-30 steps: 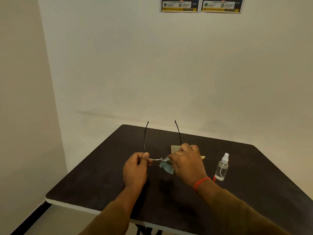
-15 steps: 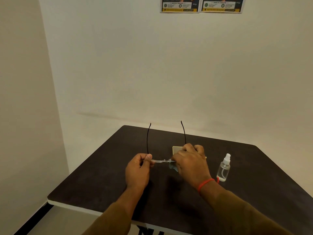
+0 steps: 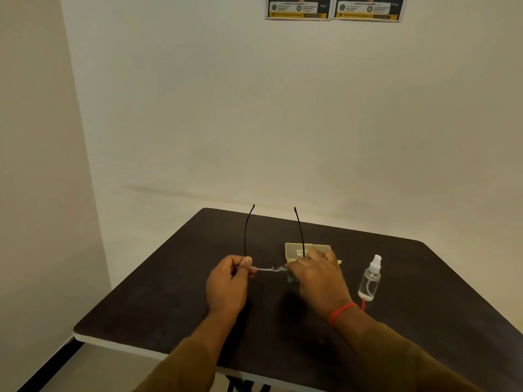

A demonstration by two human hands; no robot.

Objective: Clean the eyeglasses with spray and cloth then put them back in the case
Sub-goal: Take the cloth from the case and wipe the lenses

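A big plain white wall (image 3: 283,108) fills the top half of the frame, and two printed paper posters (image 3: 334,8) hang at its top edge, cut off by the frame. Below it, a dark brown flat table with a pale edge (image 3: 169,306) takes up the lower middle and lower right. Two arms in brown sleeves (image 3: 410,360) come up from the bottom edge. The left hand (image 3: 227,284) is in the middle of the frame, its thumb and fingers pinched shut on the left end of the thin eyeglasses with a clear front and black side arms (image 3: 264,269). The right hand (image 3: 319,274) is just to the right of it, closed over the other end of the glasses, with a red thread band (image 3: 342,311) round its wrist. The glasses are held up above the table between the two hands, and their two black side arms point away toward the wall. A small bit of pale blue-green cloth (image 3: 291,278) pokes out under the right hand; most of it is hidden. Behind the right hand a flat pale yellow case (image 3: 294,248) lies on the table, partly covered by the fingers. To the right, a small clear plastic spray bottle with a white top (image 3: 370,280) stands upright on the table, near the right wrist but not touching it.
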